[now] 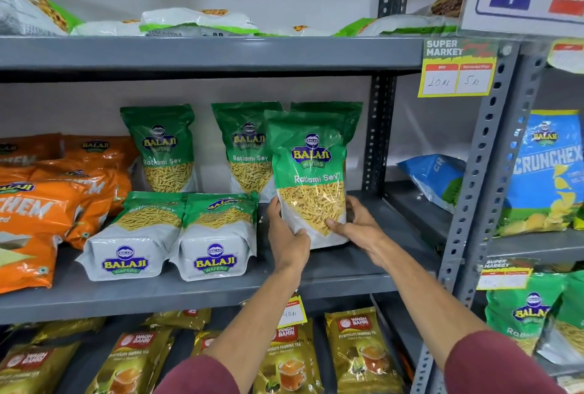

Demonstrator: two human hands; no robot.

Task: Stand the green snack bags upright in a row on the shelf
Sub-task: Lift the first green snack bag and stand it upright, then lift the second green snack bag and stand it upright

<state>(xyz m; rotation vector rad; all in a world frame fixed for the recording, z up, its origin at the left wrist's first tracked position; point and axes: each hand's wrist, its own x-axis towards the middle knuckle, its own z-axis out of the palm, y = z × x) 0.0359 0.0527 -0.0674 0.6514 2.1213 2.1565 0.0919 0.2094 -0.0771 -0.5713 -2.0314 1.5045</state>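
Both hands [319,232] grip one green bag [311,172], hiding another behind.

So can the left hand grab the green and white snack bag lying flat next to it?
Probably yes, once it lets go. The left hand is gripping the upright green snack bag, and the lying green and white snack bag sits just beside it with nothing between.

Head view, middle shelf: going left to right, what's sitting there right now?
Orange bags → two green bags lying flat → green bag held upright between the left hand and right hand → upright post → blue bag.
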